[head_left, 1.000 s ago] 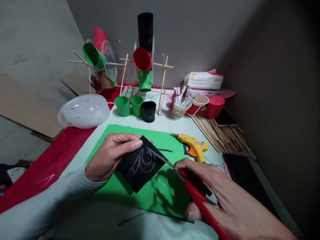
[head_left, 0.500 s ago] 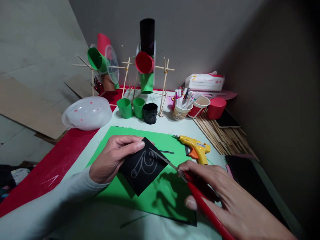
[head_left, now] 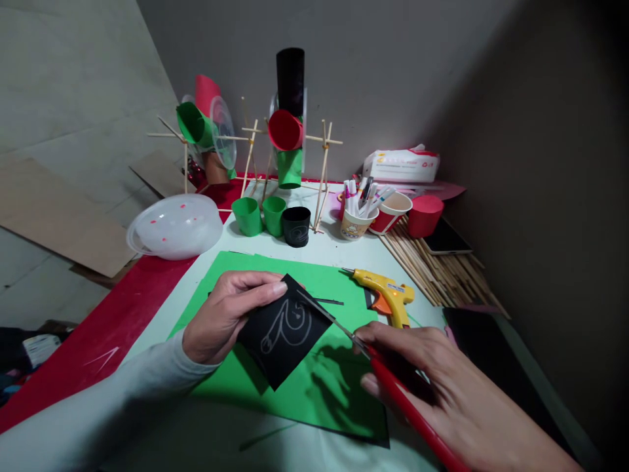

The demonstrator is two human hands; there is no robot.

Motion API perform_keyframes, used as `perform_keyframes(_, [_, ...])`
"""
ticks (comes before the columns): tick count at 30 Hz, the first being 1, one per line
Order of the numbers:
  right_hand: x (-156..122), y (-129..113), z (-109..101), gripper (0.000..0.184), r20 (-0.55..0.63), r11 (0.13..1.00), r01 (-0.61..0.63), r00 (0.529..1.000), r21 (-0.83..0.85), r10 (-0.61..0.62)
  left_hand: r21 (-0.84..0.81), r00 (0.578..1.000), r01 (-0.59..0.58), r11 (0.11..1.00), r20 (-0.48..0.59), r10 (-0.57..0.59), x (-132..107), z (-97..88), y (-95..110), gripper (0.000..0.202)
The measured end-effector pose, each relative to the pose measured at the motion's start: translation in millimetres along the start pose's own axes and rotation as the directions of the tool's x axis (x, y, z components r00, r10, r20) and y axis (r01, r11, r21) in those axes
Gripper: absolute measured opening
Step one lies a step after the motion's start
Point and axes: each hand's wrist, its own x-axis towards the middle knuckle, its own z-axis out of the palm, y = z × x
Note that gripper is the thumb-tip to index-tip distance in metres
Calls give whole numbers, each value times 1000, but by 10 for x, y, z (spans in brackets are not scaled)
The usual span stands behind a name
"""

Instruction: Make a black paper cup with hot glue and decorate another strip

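My left hand [head_left: 228, 308] pinches the upper left edge of a black paper piece [head_left: 275, 367], which bears a swirl drawn in light lines. Red-handled scissors [head_left: 410, 403] are gripped in my right hand [head_left: 432, 377], and their blades lie along the paper's upper right edge. Whether the blades are parted is hard to make out. Beneath both hands lies a green paper sheet [head_left: 339, 410], with a thin dark strip on it behind the black piece.
A yellow glue gun [head_left: 388, 292] lies right of the green sheet. Behind stand green cups [head_left: 247, 217], a black cup [head_left: 296, 229], a cup of markers [head_left: 357, 223] and a stick frame [head_left: 324, 170] bearing coloured cups. Wooden sticks [head_left: 413, 262] and a clear bowl [head_left: 179, 226] flank them.
The whole view has shifted slightly, so everything sits a little lower. Both hands keep their hold, and the scissors stay at the same edge of the black paper.
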Motion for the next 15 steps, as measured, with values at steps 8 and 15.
perform_keyframes(8, [1, 10, 12, 24, 10, 999, 43, 999, 0, -43, -21, 999, 31, 999, -9, -32, 13, 19, -15, 30])
perform_keyframes(15, [14, 33, 28, 21, -36, 995, 95, 995, 15, -94, -27, 1000, 24, 999, -1, -24, -11, 20, -10, 29])
